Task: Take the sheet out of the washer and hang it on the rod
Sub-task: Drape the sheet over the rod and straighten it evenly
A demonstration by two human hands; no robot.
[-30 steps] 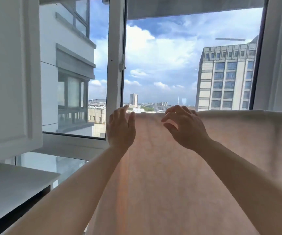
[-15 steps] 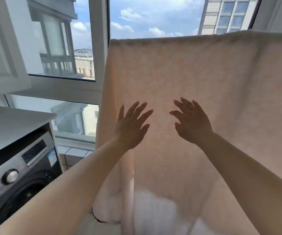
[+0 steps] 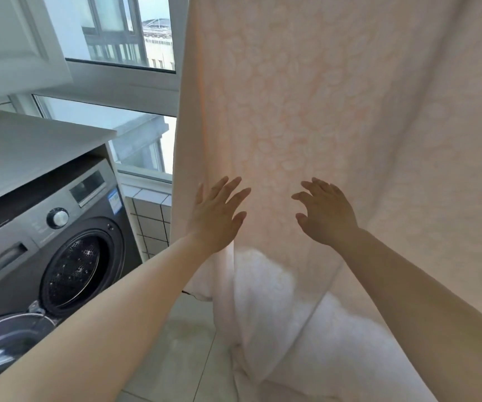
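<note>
Against the hanging sheet (image 3: 306, 111), left hand (image 3: 215, 217) and right hand (image 3: 325, 217) spread flat

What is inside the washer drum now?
The washer door hangs open and the visible part of the perforated drum shows no laundry. Its lower part is hidden by the left forearm. The sheet hangs beside it.

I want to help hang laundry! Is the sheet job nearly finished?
Nearly. Done: the pale pink patterned sheet is out of the dark grey washer, whose door hangs open, and it hangs down from above; the rod is out of view. In hand: the left hand and right hand are spread open against it. Left: maybe smoothing its bunched bottom.
</note>
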